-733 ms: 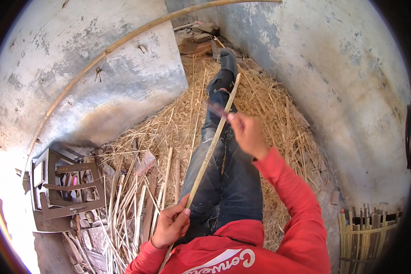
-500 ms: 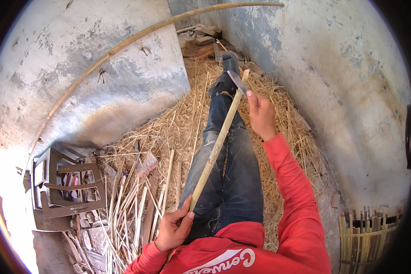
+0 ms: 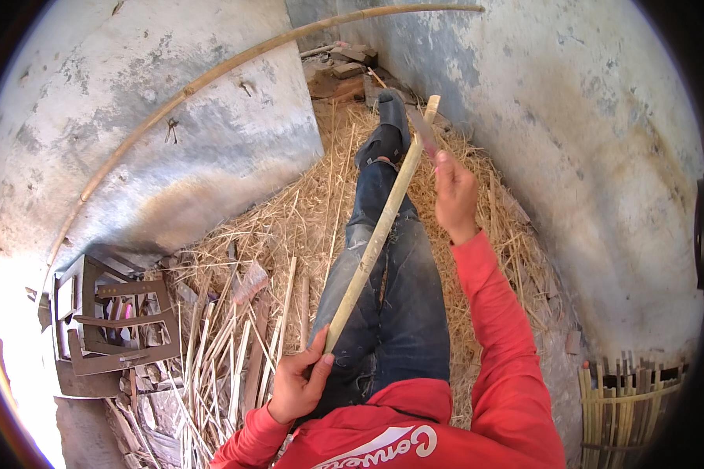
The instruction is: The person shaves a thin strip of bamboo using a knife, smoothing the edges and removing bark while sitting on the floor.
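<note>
A long, pale bamboo strip point(image 3: 377, 234) slants over my outstretched legs, its far end beyond my shoes. My left hand point(image 3: 299, 383) is closed around the near end, thumb on top, close to my lap. Near the far end, my right hand point(image 3: 455, 195) grips a knife point(image 3: 425, 134), whose handle is mostly hidden in the fist. The blade, smeared by motion, lies against or just over the strip; I cannot tell whether it touches. Below the strip are my dark jeans point(image 3: 414, 289) and dark shoes point(image 3: 386, 141).
Straw-like shavings point(image 3: 281, 215) cover the floor around my legs. Split strips point(image 3: 235, 367) are piled at the left, beside a brown broken frame point(image 3: 125, 320). A bent bamboo pole point(image 3: 188, 91) arches along the worn wall point(image 3: 587, 156). A slatted bamboo basket point(image 3: 626, 402) stands at the lower right.
The bamboo strip has slid a little farther from me, with my left hand following. My right hand and the knife have shifted slightly right, and the blade has turned.
</note>
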`<act>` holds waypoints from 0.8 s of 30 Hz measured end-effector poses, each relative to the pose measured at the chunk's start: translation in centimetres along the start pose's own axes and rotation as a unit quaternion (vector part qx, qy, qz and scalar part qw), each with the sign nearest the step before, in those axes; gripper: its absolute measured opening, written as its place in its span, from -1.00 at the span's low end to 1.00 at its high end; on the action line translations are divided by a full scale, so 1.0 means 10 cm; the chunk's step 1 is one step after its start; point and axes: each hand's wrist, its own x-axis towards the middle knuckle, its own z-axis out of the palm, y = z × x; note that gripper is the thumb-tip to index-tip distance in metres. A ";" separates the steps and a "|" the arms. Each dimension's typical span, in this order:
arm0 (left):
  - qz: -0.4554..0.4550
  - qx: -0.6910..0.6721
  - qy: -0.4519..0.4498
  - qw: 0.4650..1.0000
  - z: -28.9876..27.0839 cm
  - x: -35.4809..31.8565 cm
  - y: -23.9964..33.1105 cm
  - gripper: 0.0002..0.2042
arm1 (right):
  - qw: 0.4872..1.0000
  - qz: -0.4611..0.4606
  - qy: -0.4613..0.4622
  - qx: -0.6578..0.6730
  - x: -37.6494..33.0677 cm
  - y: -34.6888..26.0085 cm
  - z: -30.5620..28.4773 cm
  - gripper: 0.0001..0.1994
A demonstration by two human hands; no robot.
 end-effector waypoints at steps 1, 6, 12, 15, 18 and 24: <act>0.022 0.018 0.001 1.000 0.00 -0.01 -0.01 -0.57 | 1.000 0.006 0.008 -0.018 0.08 0.03 -0.04 -0.60; 0.041 0.042 0.003 0.998 -0.01 0.02 -0.02 -0.57 | 0.996 -0.057 -0.065 -0.004 -0.13 -0.06 0.11 -0.62; -0.031 -0.049 0.002 0.998 0.02 0.15 0.09 -0.56 | 0.976 -0.059 -0.202 0.059 -0.85 -0.44 0.27 -0.68; -0.041 -0.129 0.011 0.991 0.04 0.20 0.06 -0.56 | 0.957 -0.082 -0.262 0.090 -1.19 -0.60 0.29 -0.72; -0.026 -0.184 0.011 0.982 0.04 0.24 0.05 -0.57 | 0.954 -0.107 -0.265 0.096 -1.19 -0.63 0.28 -0.75; -0.022 -0.189 -0.015 0.982 0.02 0.16 0.08 -0.58 | 0.994 0.014 -0.057 0.089 -0.28 -0.33 0.21 -0.66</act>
